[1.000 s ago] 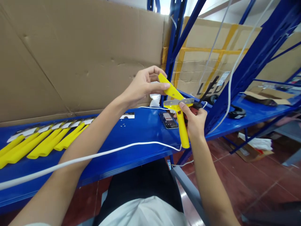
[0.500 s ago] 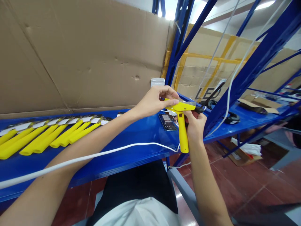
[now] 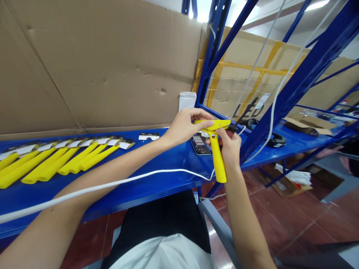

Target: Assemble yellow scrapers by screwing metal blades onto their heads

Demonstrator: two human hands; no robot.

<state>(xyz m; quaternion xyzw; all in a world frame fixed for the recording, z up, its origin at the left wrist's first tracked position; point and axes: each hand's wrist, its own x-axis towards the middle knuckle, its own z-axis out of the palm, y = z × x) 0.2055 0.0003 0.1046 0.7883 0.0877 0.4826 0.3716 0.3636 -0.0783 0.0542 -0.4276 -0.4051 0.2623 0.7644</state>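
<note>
My left hand [image 3: 189,123] pinches the left end of the wide head of a yellow scraper [image 3: 218,157], thumb in front. The scraper's handle hangs down, tilted slightly. My right hand [image 3: 231,147] is closed beside its neck, thumb and fingers against the yellow plastic just under the head. A dark, thin tool with a black and reddish end [image 3: 232,129] shows at the right hand's fingers; its kind is unclear, and whether those fingers hold it is hidden. Beneath both hands a phone [image 3: 200,145] lies on the blue shelf [image 3: 168,160].
Several carded yellow-handled scrapers [image 3: 67,158] lie in a row at left. A black-and-white card [image 3: 149,136] lies by my left forearm. A white cable [image 3: 126,182] crosses in front. Blue rack posts [image 3: 297,71] rise at right; cardboard [image 3: 112,67] stands behind. A white box [image 3: 187,100] leans there.
The scraper's head has tipped so its blade no longer shows clearly, and its handle's lower end swung slightly right. My right hand moved a little left. The card on the shelf has come into view.
</note>
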